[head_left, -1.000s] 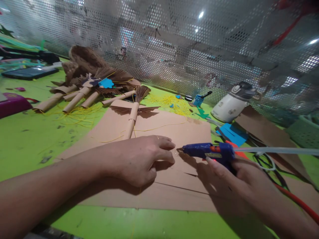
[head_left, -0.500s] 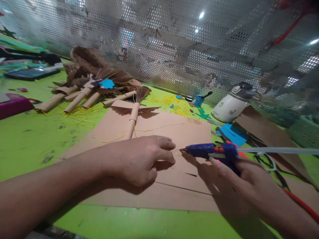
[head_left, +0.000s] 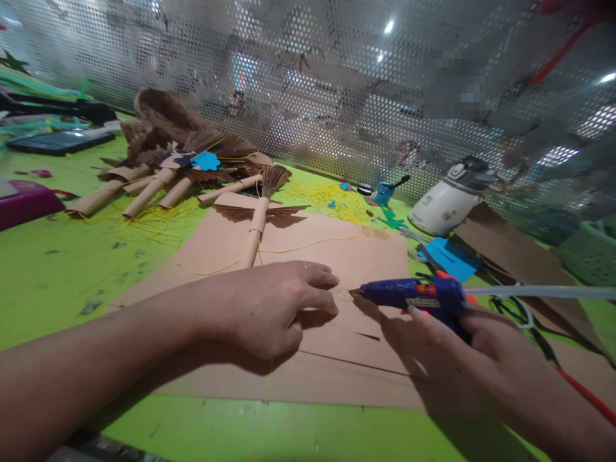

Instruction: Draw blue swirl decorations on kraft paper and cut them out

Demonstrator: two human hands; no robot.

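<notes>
Basically, paper (head_left: 312, 385) lies centre, left hand (head_left: 269, 308) palm-down on it, fingers bent, grip can't tell. Right hand (head_left: 500, 359), nearer the gun, clamped on glue gun (head_left: 392, 292); gun's long axis left-right, nozzle (head_left: 355, 292) left, by glue (head_left: 343, 295).

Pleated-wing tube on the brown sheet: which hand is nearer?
Left. The left hand lies just in front of the tube; the right hand, holding the glue gun, is farther right.

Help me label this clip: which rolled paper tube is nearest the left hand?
The tube lying on the large brown sheet, pleated paper spread to both sides; the other tubes sit farther left.
</notes>
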